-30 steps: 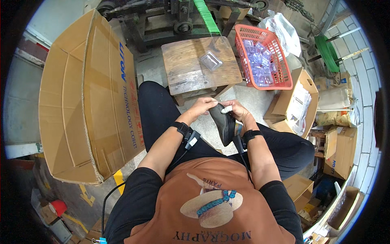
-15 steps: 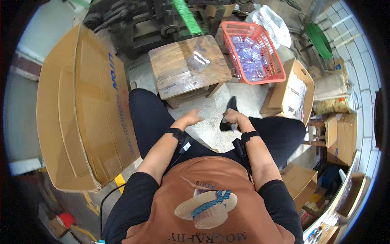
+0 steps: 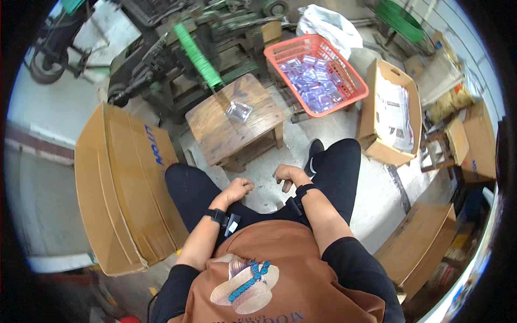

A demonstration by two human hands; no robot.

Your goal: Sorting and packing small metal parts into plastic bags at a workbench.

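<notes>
My left hand hovers over my lap, its fingers loosely curled with nothing visible in them. Beside it, my right hand hangs with bent fingers somewhat apart, and I see nothing held there. Beyond both hands stands a low wooden stool, touched by neither. On its top lies one small clear plastic piece. Farther right, a red plastic basket holds many clear, purple-tinted plastic pieces.
A tall cardboard box stands close at my left. An open carton with papers is right of the basket, and another cardboard box sits nearer. Dark machinery with a green-wrapped bar and a white bag are behind.
The view has turned and shifted. My left hand's fingers have drawn in from stretched out, and my right hand's fingers have loosened downward. The plastic piece remains on the stool.
</notes>
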